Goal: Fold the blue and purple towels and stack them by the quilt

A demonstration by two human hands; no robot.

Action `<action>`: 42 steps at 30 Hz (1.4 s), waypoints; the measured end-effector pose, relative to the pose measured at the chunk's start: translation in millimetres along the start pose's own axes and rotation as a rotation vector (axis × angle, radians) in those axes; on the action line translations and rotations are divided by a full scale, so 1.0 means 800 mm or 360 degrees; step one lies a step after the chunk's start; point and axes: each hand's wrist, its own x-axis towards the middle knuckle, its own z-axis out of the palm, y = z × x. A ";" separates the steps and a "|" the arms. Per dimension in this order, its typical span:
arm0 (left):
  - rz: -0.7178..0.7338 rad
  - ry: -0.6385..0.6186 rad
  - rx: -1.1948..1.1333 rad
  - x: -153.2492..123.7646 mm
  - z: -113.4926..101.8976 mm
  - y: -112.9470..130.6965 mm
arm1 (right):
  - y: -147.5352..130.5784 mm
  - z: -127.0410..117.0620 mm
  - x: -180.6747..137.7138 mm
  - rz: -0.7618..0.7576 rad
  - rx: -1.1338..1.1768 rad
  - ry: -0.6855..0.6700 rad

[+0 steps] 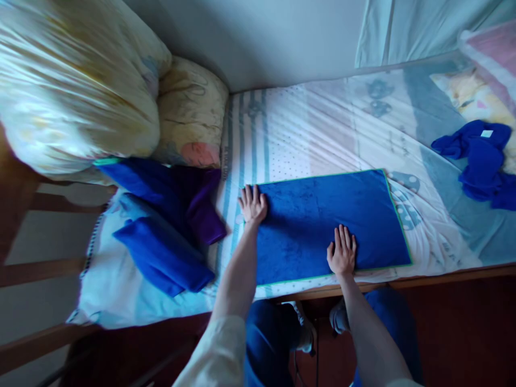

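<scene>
A blue towel (306, 215) with a thin green edge lies spread out flat on the bed. My left hand (252, 204) rests palm down at its upper left corner, fingers stretched out. Near the towel's front edge, right of its middle, my right hand (342, 251) presses flat with the fingers extended. Neither hand grips anything. Faint creases show on the towel between the hands, and its left edge is partly covered by my left hand and forearm.
Rumpled blue and purple cloths (169, 252) lie to the left, below a pillow (193, 107) and a large pale bundle (80, 80). At the right, a crumpled blue cloth (484, 161) sits on the patterned bed sheet (334, 129). The wooden bed edge (318, 293) runs along the front.
</scene>
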 end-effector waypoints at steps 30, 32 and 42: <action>0.0407 0.0054 -0.0454 -0.255 0.037 0.024 | -0.043 -0.010 0.028 -0.0376 -0.0059 -0.0299; 0.0407 0.0068 -0.0467 -0.255 0.038 0.023 | -0.039 -0.010 0.057 -0.0602 -0.0017 -0.0448; 0.0410 0.0109 -0.0487 -0.257 0.038 0.024 | 0.170 -0.093 0.188 0.0065 -0.0427 -0.0288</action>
